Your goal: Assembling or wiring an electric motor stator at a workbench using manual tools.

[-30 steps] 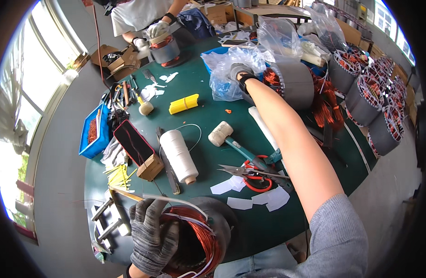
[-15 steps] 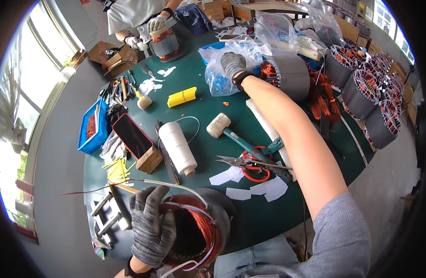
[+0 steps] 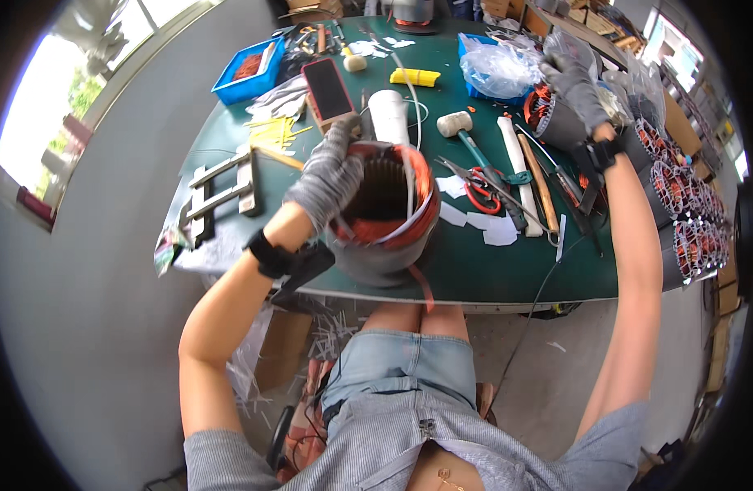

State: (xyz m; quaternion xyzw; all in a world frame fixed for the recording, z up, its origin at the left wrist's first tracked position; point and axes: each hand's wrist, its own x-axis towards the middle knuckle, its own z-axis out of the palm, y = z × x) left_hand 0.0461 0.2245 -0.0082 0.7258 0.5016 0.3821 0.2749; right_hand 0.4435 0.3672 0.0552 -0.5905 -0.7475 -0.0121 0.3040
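My left hand, in a grey knit glove, grips the left rim of a motor stator at the table's near edge, its fingers bent over the rim. Copper windings ring the stator's open top, and a white sleeve rises from it. An orange-red strip hangs at its base. My gloved right hand is stretched to the far right, above another grey stator and beside clear plastic bags. Its fingers are blurred, and whether they hold anything is hidden.
Right of the near stator lie a mallet, red-handled scissors, white paper pieces and a wooden-handled tool. A white thread cone, phone and metal frame stand left. More stators crowd the right side.
My view has tilted downward. My right hand has left the plastic bag and moved right, over the far stator. My left hand has shifted from the near stator's opening to gripping its rim.
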